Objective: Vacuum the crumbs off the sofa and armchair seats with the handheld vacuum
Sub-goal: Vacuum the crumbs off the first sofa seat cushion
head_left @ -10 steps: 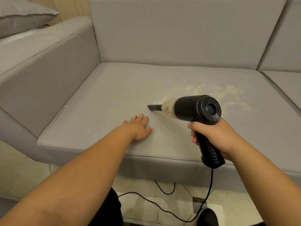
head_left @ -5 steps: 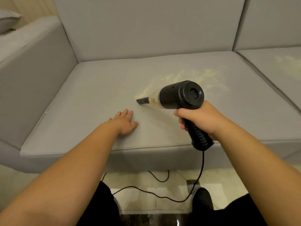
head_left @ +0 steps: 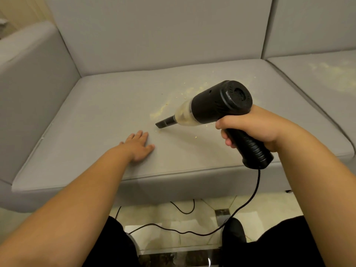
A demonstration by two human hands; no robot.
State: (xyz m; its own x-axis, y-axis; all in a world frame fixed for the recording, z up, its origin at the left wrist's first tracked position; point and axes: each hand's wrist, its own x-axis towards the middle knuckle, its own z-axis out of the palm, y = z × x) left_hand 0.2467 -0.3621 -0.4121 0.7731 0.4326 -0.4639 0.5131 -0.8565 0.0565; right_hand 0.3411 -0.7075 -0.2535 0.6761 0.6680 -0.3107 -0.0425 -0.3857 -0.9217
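My right hand grips the ribbed handle of a black handheld vacuum. Its clear dust cup holds yellowish crumbs, and its narrow nozzle points down-left onto the grey sofa seat. A trail of pale crumbs lies on the seat just behind the nozzle and runs toward the backrest. My left hand rests flat on the seat, fingers straight, a short way left of and nearer than the nozzle tip. More crumbs lie on the neighbouring seat at the right.
The sofa's armrest rises at the left and the backrest behind. The vacuum's black cord hangs from the handle and loops over the tiled floor between my legs. A dark shoe stands on the floor.
The vacuum's nozzle has come toward the seat's front, closer to my left hand, and much of the crumb patch beside it is gone. My left hand stays flat on the seat.
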